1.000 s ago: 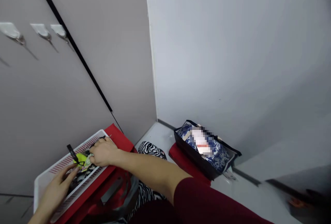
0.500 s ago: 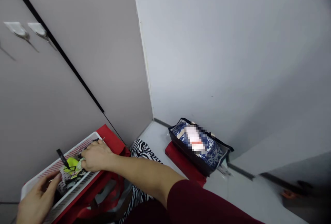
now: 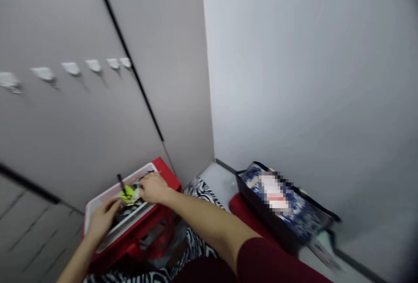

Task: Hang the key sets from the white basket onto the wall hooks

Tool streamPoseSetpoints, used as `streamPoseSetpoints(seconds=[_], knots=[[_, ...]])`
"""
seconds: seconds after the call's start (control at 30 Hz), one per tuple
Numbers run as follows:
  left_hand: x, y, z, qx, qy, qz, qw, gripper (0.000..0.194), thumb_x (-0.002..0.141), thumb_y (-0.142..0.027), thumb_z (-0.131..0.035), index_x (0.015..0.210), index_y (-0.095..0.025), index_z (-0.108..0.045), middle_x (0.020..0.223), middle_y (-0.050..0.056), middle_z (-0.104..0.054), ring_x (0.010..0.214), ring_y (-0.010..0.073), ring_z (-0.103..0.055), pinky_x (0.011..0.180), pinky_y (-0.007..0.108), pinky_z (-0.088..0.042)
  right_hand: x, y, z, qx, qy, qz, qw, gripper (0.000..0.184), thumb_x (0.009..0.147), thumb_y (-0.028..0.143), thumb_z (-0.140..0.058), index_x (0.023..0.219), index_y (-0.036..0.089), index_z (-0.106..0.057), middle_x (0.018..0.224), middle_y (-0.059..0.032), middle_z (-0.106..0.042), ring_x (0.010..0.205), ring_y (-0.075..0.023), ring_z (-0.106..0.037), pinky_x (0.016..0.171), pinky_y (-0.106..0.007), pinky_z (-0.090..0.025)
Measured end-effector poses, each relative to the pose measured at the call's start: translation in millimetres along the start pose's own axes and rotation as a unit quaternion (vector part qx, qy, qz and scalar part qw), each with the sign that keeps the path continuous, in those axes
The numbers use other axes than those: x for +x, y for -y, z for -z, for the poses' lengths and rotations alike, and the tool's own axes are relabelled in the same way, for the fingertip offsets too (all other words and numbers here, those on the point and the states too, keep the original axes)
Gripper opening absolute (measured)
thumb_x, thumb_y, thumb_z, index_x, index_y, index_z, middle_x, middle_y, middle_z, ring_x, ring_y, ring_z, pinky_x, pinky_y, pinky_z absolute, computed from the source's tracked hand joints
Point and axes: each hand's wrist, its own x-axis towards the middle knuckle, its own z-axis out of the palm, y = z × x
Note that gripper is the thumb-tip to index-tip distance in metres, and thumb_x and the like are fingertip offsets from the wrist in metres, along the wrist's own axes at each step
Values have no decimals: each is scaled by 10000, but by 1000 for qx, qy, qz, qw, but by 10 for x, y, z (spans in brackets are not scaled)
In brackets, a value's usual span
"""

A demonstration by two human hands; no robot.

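A white slotted plastic basket [image 3: 126, 228] full of small items sits at the lower left on a red bag [image 3: 171, 174]. My left hand [image 3: 102, 220] reaches over its near-left end, thumb and fingers apart beside the contents. Toward the basket's far-right end, my right hand [image 3: 154, 187] is curled down into the items. Whatever its fingers close on is hidden. Between the hands lies a bright yellow-green item [image 3: 126, 193], with a black strip like a tag [image 3: 120, 182] standing up beside it. Other dark and pale items are too blurred to name.
Grey cabinet doors [image 3: 81, 130] with a row of white hooks [image 3: 94, 66] rise behind the basket. Zebra-print fabric [image 3: 204, 191] lies right of it. A dark-edged bag with blue patterned contents [image 3: 302, 217] stands by the white wall [image 3: 294, 78], a red item [image 3: 243, 213] alongside.
The camera view has swung left, so the basket and bags appear farther right and more hooks show. Both hands stay at the basket, with little change in their positions there.
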Motion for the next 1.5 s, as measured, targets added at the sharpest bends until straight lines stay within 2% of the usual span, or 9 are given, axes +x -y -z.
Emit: streamPoseSetpoints(seconds=[0.17, 0.43, 0.63, 0.77, 0.87, 1.03, 1.2, 1.33, 1.5], knots=[[-39, 75, 39, -87, 64, -2, 994, 327, 547, -391, -442, 707, -137, -573, 720, 30, -604, 694, 154, -520, 668, 241, -379, 84, 96, 1, 30, 31, 0, 999, 261, 633, 225, -373, 786, 121, -557, 836, -91, -559, 808, -165, -459, 719, -264, -313], [-156, 176, 16, -151, 45, 22, 987, 142, 544, -202, -470, 620, -154, -580, 610, 4, -584, 621, 131, -506, 622, 226, -364, -56, 205, -6, 50, 34, -15, 998, 235, 654, 217, -367, 763, 143, -561, 823, -71, -546, 819, -153, -443, 741, -242, -288], [-143, 214, 194, -204, -119, 63, 970, 191, 567, -149, -444, 729, -139, -544, 739, 56, -567, 685, 131, -505, 662, 242, -357, 87, 293, 20, 96, 40, -40, 994, 265, 647, 214, -364, 833, 150, -541, 866, -57, -553, 818, -137, -462, 714, -223, -307], [-129, 272, 148, -110, -29, 44, 993, 354, 442, -83, -543, 788, -157, -543, 829, 75, -556, 797, 178, -481, 733, 271, -316, 261, 467, -28, 62, 113, -31, 991, 324, 608, 340, -423, 859, 167, -531, 826, -64, -575, 796, -193, -485, 703, -293, -305], [-124, 318, 59, -75, -12, 42, 996, 415, 426, -79, -551, 830, -173, -528, 778, 51, -557, 773, 177, -478, 701, 265, -322, 314, 543, -89, 34, 155, -35, 987, 322, 560, 351, -468, 803, 151, -535, 763, -74, -586, 746, -215, -503, 676, -318, -308], [-71, 354, 42, -201, 2, 86, 976, 433, 475, -58, -507, 897, -149, -475, 533, -38, -486, 504, 86, -446, 530, 197, -334, 298, 500, -166, 118, 121, -29, 985, 323, 533, 213, -486, 850, 151, -500, 778, -51, -579, 714, -171, -513, 634, -261, -340], [-64, 337, 61, -281, -9, 114, 953, 212, 495, -100, -530, 699, -131, -482, 450, -63, -434, 405, 53, -388, 458, 184, -317, 309, 413, -305, 317, 73, -31, 945, 327, 552, 97, -407, 863, 137, -499, 814, -38, -569, 714, -125, -513, 636, -221, -375], [-87, 289, 82, -360, -18, 87, 929, 246, 447, -68, -564, 649, -137, -442, 491, -56, -476, 455, 62, -444, 481, 185, -347, 346, 368, -372, 426, 45, -64, 901, 329, 542, 68, -382, 848, 121, -490, 796, -38, -562, 709, -115, -513, 634, -219, -395], [-51, 140, 392, -417, -36, 66, 906, 220, 489, -82, -550, 697, -120, -487, 553, -17, -529, 485, 64, -470, 510, 189, -370, 371, 441, -165, 478, 27, -86, 874, 217, 577, 152, -422, 779, 118, -493, 736, -29, -558, 680, -115, -507, 651, -241, -393]])
